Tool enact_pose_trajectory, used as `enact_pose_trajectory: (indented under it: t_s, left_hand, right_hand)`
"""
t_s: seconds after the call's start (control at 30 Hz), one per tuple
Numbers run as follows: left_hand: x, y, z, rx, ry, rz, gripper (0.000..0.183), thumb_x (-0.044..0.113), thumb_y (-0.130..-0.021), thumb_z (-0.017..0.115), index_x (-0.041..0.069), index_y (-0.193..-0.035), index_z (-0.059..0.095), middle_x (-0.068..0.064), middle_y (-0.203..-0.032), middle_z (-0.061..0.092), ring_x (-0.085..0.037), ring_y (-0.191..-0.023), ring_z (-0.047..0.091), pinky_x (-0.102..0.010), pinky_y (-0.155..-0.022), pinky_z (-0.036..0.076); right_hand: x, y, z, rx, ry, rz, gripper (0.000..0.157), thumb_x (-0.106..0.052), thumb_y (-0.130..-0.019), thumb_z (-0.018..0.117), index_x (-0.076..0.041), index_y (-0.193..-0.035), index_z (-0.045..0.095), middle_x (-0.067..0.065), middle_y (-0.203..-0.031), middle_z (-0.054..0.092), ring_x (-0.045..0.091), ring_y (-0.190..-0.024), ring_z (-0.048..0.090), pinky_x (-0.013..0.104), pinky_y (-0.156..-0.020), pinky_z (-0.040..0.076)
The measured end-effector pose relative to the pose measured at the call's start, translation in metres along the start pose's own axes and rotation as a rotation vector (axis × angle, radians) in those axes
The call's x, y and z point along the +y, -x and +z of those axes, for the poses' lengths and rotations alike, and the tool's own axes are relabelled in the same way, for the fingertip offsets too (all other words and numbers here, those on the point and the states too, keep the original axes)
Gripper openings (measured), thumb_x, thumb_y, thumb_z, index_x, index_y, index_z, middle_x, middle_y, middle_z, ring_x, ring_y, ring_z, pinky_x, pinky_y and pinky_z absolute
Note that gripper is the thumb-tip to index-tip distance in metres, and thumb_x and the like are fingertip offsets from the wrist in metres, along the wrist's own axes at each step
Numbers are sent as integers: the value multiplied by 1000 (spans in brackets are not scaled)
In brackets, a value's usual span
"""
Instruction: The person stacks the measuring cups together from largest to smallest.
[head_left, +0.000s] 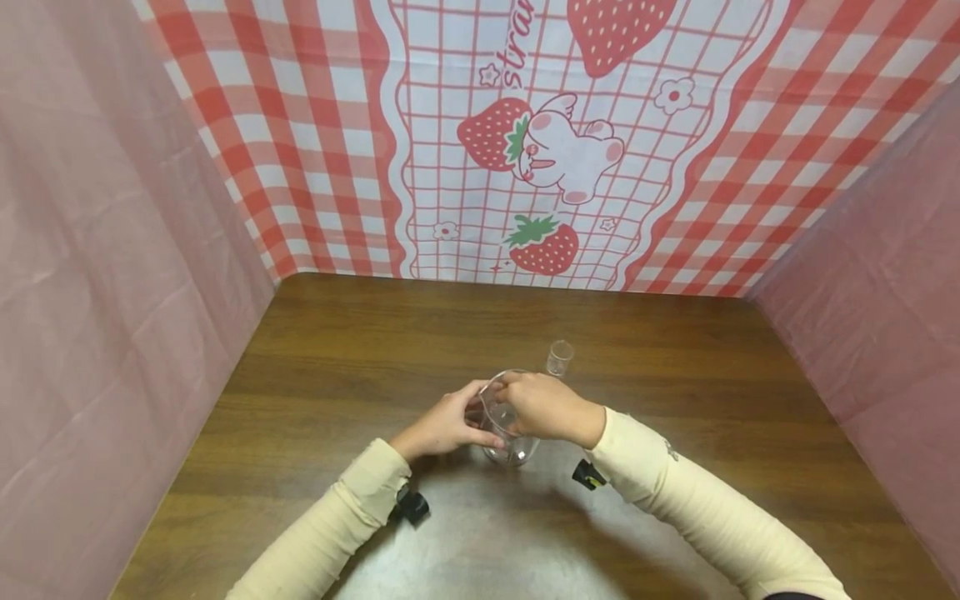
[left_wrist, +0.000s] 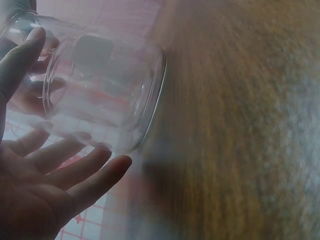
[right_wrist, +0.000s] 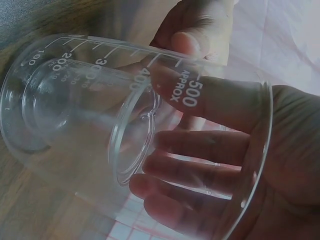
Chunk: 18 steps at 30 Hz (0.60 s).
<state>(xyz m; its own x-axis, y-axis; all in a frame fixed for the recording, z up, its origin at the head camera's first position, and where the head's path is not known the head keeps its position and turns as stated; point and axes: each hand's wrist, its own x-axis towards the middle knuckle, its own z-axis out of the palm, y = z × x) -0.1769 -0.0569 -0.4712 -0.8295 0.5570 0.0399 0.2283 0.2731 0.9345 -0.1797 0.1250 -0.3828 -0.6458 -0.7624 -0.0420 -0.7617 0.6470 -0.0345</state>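
Note:
A large clear glass beaker (head_left: 513,454) stands on the table between the hands. White graduation marks up to 500 run along its side in the right wrist view. Inside it sits a smaller glass beaker (right_wrist: 87,112). My left hand (head_left: 452,423) holds the large beaker from the left, thumb on the near side and fingers round the far side. From above, my right hand (head_left: 547,407) reaches into the large beaker. Its extended fingers (right_wrist: 200,145) lie at the inner beaker's rim, spread and nearly straight.
Just behind the right hand stands another small glass beaker (head_left: 559,358). The brown wooden table (head_left: 360,333) meets a red-checked strawberry cloth (head_left: 330,167) at the back. Pink cloths (head_left: 885,233) hang at both sides.

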Motion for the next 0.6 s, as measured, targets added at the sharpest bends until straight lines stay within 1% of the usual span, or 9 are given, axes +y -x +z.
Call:
enact_pose_trajectory:
  t_s: [0.2,0.43,0.6]
  left_hand:
    - [1,1,0,-6,-3,4,79,17,-77,83,7,-143,41,-19,-138,57,-31,-123,59,-35,-97,57]
    - [4,2,0,0,-8,15,80,16,-76,84,6,-142,41,-18,-140,55,-33,-126,57,-42,-102,54]
    - [5,2,0,-20,16,23,82,15,-77,82,5,-145,37,-19,-144,51,-35,-129,53,-42,-102,54]
  right_hand:
    - [-1,1,0,-12,-17,30,43,-22,-68,85,-6,-105,72,11,-114,68,27,-101,68,39,-87,60]
    - [-2,1,-1,-2,-13,24,43,-21,-67,85,-5,-105,72,12,-113,69,27,-100,68,38,-87,60]
    - [-2,1,-1,-3,-13,31,43,-21,-67,85,-6,-105,72,11,-114,68,27,-101,67,38,-88,59]
